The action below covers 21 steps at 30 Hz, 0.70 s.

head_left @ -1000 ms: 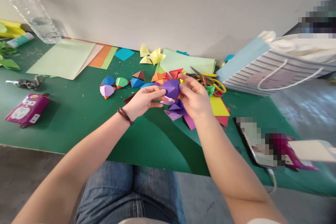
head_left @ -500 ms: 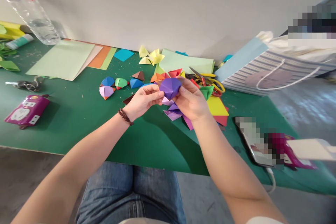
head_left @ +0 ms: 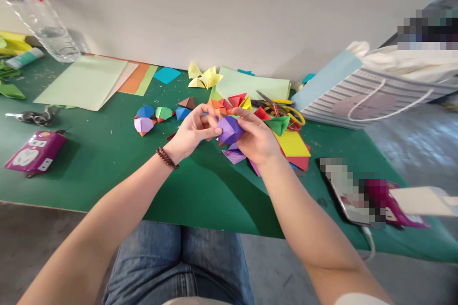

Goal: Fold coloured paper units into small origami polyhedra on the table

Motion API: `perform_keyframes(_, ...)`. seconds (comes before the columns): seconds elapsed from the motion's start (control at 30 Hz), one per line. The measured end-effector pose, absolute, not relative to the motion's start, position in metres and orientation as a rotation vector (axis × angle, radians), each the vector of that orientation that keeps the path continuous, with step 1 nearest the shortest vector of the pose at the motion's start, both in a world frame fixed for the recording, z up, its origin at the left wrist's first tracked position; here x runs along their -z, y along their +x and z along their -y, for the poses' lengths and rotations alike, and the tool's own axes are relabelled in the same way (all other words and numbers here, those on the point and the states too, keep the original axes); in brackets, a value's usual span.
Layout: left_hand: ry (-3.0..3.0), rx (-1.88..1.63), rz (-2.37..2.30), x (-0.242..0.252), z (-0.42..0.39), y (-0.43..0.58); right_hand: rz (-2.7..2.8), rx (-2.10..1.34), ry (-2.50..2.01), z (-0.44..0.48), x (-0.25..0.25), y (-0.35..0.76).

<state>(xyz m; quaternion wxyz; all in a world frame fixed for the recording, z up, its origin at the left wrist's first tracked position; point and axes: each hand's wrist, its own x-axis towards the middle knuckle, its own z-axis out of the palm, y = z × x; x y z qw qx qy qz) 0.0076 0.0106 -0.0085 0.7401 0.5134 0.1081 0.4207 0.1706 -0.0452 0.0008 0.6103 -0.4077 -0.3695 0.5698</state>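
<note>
The left hand (head_left: 191,132) and right hand (head_left: 260,140) both pinch the purple folded paper (head_left: 230,130) over the tabletop (head_left: 100,150), between its front and back edges. Squeezing too hard might squash it; holding too loosely might drop it.

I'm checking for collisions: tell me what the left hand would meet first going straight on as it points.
The purple folded paper, which the left hand touches, comes first; past it, probably the right hand, though depth is hard to judge.

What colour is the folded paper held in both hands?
The folded paper is mainly purple; see the head view.
</note>
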Motion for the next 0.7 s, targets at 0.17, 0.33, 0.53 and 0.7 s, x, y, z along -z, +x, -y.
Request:
perform_keyframes(0.17, 1.189, -0.916, -0.188, 0.0074, -0.0129, 0.0045, 0.865, -1.445, -1.014, 0.0442, 0.0011, 0.1765)
perform_keyframes(0.33, 1.225, -0.915, -0.178, 0.0086, -0.0147, 0.0032, 0.976, -1.412, -1.016, 0.0454, -0.0003, 0.1782)
perform_keyframes(0.53, 1.229, -0.853, -0.180, 0.0095, -0.0131, 0.0029, 0.999, -1.473, -1.021, 0.0470, 0.0009, 0.1745)
perform_keyframes(0.7, 1.185, -0.815, -0.232, 0.0046, -0.0111, 0.0023, 0.945, -1.539, -0.989, 0.0477, 0.0013, 0.1696)
